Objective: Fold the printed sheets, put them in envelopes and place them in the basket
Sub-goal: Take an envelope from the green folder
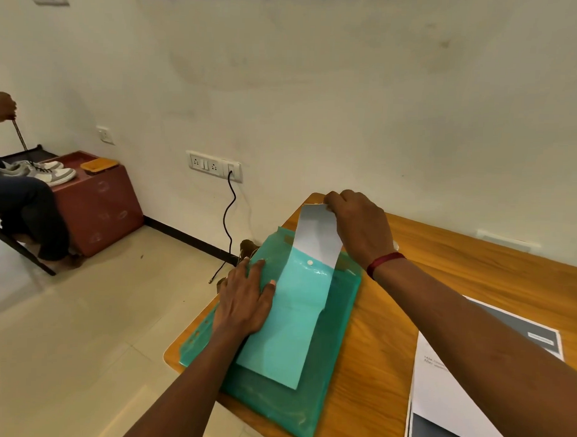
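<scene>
- The folded sheet (317,232): its lower part, inside the green envelope (337,321), shows only as a pale shape through the plastic.
- The right hand (359,224), beyond the envelope: fingertips hidden under the knuckles.
- The printed sheets (444,397), right of the envelope: cut by the bottom edge, crossed by the forearm (473,316), text too small to read.
- A brown thing (247,246) at the envelope's far left corner: mostly hidden, cannot be identified.

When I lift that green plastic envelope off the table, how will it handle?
Probably floppy: the green envelope is thin, see-through plastic, so it may sag if held by one edge. Likely slippery: its surface is glossy, and the left hand presses flat on it while the right hand pinches the folded sheet.
</scene>
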A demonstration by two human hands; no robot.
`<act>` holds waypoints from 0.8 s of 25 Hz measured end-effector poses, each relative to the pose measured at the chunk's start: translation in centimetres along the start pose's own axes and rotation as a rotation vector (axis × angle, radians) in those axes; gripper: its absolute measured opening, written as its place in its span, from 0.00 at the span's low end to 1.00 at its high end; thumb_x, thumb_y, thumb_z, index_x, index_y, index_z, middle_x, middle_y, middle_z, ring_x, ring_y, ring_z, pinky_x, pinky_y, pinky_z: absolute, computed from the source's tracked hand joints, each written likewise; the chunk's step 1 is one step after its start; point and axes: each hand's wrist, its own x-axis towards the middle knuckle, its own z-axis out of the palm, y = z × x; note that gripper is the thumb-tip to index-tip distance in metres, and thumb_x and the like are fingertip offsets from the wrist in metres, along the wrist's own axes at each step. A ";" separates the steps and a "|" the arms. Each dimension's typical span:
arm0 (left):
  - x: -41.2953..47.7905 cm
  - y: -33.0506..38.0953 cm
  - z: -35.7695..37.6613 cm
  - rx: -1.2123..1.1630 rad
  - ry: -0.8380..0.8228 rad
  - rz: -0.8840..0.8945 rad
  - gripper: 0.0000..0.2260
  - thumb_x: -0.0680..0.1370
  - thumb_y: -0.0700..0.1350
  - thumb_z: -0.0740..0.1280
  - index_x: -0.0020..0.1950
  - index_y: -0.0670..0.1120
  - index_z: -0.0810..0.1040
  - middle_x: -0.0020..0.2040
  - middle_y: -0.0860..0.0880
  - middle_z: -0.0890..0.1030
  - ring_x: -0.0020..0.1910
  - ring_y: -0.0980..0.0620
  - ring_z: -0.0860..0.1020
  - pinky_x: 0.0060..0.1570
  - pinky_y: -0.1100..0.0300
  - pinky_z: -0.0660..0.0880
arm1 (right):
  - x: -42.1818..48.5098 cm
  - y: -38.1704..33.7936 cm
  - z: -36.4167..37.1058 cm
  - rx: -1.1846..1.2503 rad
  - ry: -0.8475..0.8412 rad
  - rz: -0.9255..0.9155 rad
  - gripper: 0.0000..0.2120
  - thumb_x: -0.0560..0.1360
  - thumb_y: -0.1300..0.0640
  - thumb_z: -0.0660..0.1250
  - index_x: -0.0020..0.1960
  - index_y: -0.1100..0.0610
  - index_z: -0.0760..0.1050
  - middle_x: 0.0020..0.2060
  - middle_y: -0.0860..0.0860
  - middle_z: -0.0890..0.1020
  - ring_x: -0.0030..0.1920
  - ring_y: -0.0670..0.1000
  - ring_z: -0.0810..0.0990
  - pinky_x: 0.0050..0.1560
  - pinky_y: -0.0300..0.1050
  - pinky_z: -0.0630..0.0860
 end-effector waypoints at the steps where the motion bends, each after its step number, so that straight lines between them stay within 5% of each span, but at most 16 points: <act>1: 0.0 0.0 0.0 0.002 -0.007 -0.003 0.29 0.78 0.64 0.48 0.76 0.54 0.59 0.77 0.44 0.60 0.75 0.43 0.60 0.73 0.41 0.60 | 0.2 -0.1 -0.7 -0.015 0.024 -0.004 0.17 0.68 0.70 0.72 0.54 0.57 0.75 0.37 0.56 0.78 0.35 0.56 0.75 0.27 0.45 0.74; 8: -0.2 0.2 -0.6 -0.071 -0.012 0.000 0.29 0.76 0.64 0.50 0.76 0.57 0.61 0.78 0.46 0.59 0.76 0.44 0.59 0.73 0.41 0.59 | 1.3 -0.3 -5.4 -0.029 0.154 -0.069 0.16 0.69 0.72 0.71 0.53 0.58 0.76 0.37 0.55 0.77 0.34 0.55 0.73 0.26 0.43 0.67; 13: -0.3 0.9 -2.2 -0.203 0.093 0.028 0.31 0.74 0.62 0.52 0.74 0.51 0.67 0.76 0.45 0.65 0.74 0.44 0.62 0.72 0.44 0.59 | 0.8 0.0 -8.2 0.020 0.256 -0.030 0.09 0.74 0.68 0.67 0.52 0.57 0.77 0.37 0.55 0.79 0.36 0.56 0.75 0.28 0.49 0.75; 18: 1.5 3.6 -5.9 -0.401 0.185 0.154 0.25 0.78 0.55 0.62 0.74 0.50 0.66 0.75 0.46 0.66 0.72 0.47 0.66 0.68 0.43 0.69 | -0.2 0.1 -10.9 0.165 0.348 0.090 0.07 0.78 0.60 0.63 0.52 0.57 0.79 0.41 0.55 0.83 0.40 0.56 0.80 0.38 0.52 0.79; 20: 1.5 5.9 -7.2 -0.463 0.219 0.262 0.29 0.76 0.57 0.64 0.75 0.49 0.64 0.74 0.48 0.67 0.72 0.51 0.66 0.68 0.48 0.69 | -0.9 0.2 -12.0 0.319 0.367 0.206 0.06 0.78 0.59 0.65 0.52 0.57 0.80 0.43 0.52 0.84 0.42 0.51 0.81 0.43 0.45 0.79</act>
